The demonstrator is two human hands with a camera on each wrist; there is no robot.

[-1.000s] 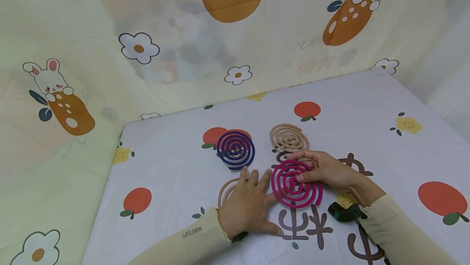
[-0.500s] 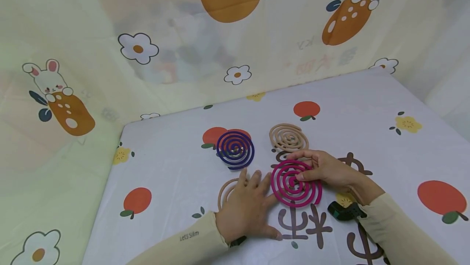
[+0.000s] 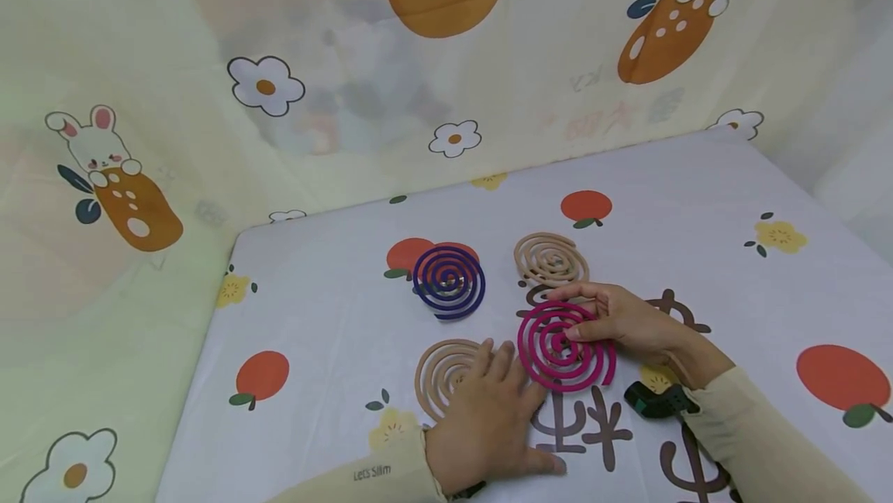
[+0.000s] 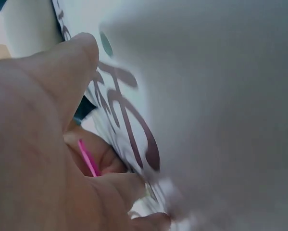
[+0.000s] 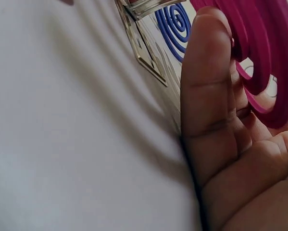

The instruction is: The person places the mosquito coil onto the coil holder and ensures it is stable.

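Note:
My right hand [image 3: 624, 325] pinches a magenta mosquito coil [image 3: 560, 342] between thumb and fingers, at the middle right of the table. In the right wrist view the held coil [image 5: 285, 62] stands tilted beside a finger. My left hand [image 3: 484, 422] lies low over the table with its fingers spread. Its fingertips are by the magenta coil's left edge and cover part of a beige mosquito coil [image 3: 434, 373]. Whether they touch either coil, I cannot tell. A strip of magenta [image 4: 88, 158] shows past the left hand in the left wrist view.
Farther back lie a blue mosquito coil [image 3: 449, 278] and a second beige coil [image 3: 553, 260]. A flat metallic piece [image 5: 152, 70] shows near the blue coil in the right wrist view. The tablecloth [image 3: 328, 309] has printed fruit and flowers; a patterned curtain [image 3: 335, 177] hangs behind.
My left hand has slid right and toward the near edge, uncovering more of the front beige coil. The right hand keeps its hold on the magenta coil, almost still.

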